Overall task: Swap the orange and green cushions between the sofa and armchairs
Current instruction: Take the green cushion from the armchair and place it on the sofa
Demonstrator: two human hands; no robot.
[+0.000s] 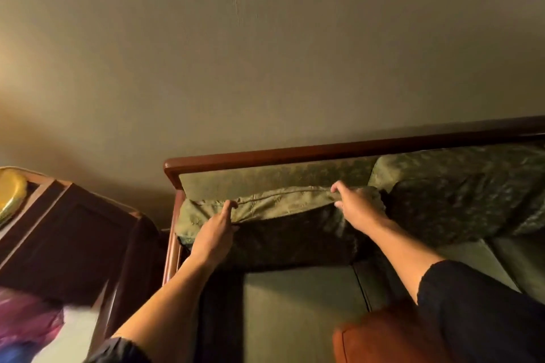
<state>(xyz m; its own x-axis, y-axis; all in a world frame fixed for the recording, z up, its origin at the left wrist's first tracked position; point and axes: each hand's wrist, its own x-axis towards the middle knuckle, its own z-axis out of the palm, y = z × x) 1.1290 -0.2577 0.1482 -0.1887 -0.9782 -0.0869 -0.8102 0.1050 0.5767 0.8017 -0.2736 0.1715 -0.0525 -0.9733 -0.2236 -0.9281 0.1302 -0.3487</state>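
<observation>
A green patterned cushion [283,215] leans against the backrest at the left end of the sofa [295,153]. My left hand [216,233] grips its upper left edge. My right hand [356,206] grips its upper right corner. A second green cushion [460,188] leans against the backrest further right. An orange cushion [383,336] shows at the bottom of the view, partly hidden under my right sleeve.
A dark wooden side cabinet [70,239] stands left of the sofa, with a yellow object [11,191] on top. A pink and blue item [23,330] lies at the bottom left. A plain wall [265,53] rises behind the sofa.
</observation>
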